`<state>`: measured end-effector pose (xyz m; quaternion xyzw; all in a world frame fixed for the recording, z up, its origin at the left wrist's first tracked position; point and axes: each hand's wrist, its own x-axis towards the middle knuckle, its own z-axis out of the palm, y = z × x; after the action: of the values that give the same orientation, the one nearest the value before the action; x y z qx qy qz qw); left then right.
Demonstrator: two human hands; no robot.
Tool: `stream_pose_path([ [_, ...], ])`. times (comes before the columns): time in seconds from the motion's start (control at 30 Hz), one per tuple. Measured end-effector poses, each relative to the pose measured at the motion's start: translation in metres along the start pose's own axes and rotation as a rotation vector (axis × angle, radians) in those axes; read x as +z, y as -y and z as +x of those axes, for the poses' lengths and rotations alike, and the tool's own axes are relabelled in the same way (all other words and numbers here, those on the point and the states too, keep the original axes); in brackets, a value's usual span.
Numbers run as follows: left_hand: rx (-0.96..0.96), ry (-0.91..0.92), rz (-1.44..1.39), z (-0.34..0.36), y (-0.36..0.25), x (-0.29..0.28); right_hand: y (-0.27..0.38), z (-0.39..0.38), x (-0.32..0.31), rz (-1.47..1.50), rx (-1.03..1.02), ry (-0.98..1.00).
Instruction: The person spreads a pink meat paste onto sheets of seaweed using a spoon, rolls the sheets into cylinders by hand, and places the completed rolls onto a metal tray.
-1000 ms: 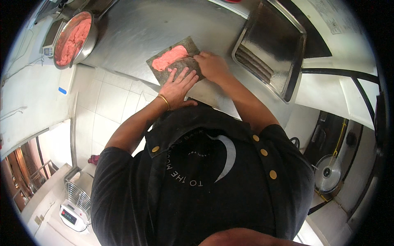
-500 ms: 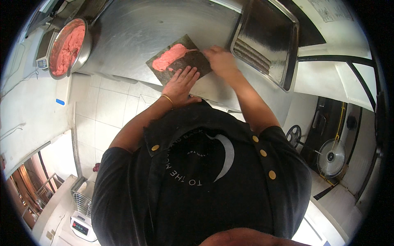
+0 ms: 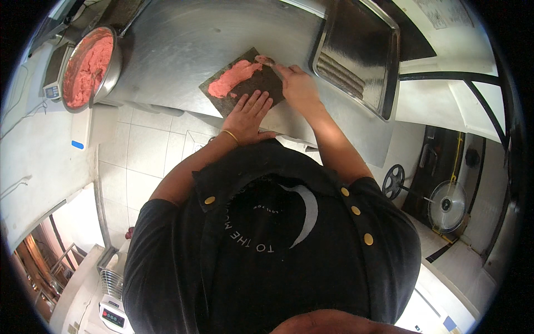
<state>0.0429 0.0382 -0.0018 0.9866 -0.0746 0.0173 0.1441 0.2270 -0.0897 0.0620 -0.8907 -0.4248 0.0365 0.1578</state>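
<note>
A dark seaweed sheet [image 3: 258, 79] lies askew on the metal counter. A thick strip of pink paste [image 3: 236, 78] runs across its far left part. My left hand [image 3: 250, 117] rests flat on the sheet's near edge, fingers stretched out and holding nothing. At the sheet's far right corner my right hand [image 3: 300, 88] is closed on a small utensil [image 3: 265, 59]. Its tip is smeared with pink paste and lies just past the strip's right end. The fingers hide the handle, so I cannot tell a spoon from a spatula.
Left of the sheet, a steel bowl [image 3: 114, 67] of pink paste stands by a digital scale [image 3: 53, 91]. A metal tray [image 3: 356, 33] with several long dark rolls [image 3: 340, 75] sits on the right of the counter [image 3: 167, 50]. A fan [image 3: 446, 206] stands at the far right.
The pink-smeared tip of the utensil now shows beyond my right fingers at the far corner. The paste's thin right end looks thicker. My left hand has hardly moved.
</note>
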Motion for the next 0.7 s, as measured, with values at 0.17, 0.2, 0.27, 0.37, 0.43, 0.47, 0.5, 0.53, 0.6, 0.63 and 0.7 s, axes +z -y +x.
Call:
stream_pose_path([
  [0.17,-0.010,0.057,0.038,0.002,-0.003,-0.003,0.035,-0.004,-0.002,-0.079,-0.114,0.049],
  [0.2,-0.014,0.087,0.048,0.003,-0.004,-0.005,0.024,-0.002,0.012,-0.080,-0.138,0.031],
  [0.27,-0.010,0.031,0.000,0.002,-0.002,0.001,0.015,0.010,0.013,-0.024,-0.080,-0.022],
  [0.37,0.000,-0.005,0.002,0.001,0.001,0.003,0.002,0.031,-0.002,0.180,0.101,-0.107],
  [0.43,0.011,-0.007,0.015,0.002,0.000,0.003,-0.003,0.059,0.013,0.218,0.026,-0.078],
  [0.47,0.014,-0.003,0.020,0.001,-0.001,0.001,-0.004,0.073,0.020,0.239,-0.012,-0.066],
  [0.5,0.016,0.001,0.025,0.001,-0.002,0.000,-0.007,0.086,0.025,0.232,-0.009,-0.021],
  [0.53,0.016,0.019,0.022,0.001,-0.001,-0.003,-0.007,0.100,0.028,0.229,-0.011,0.025],
  [0.6,0.020,0.054,0.014,0.003,-0.002,-0.007,-0.011,0.112,0.032,0.218,0.002,0.113],
  [0.63,0.014,0.069,0.010,0.002,-0.002,-0.010,-0.013,0.117,0.030,0.215,0.009,0.159],
  [0.7,0.009,0.099,-0.001,0.001,-0.001,-0.017,-0.019,0.121,0.026,0.201,0.012,0.206],
])
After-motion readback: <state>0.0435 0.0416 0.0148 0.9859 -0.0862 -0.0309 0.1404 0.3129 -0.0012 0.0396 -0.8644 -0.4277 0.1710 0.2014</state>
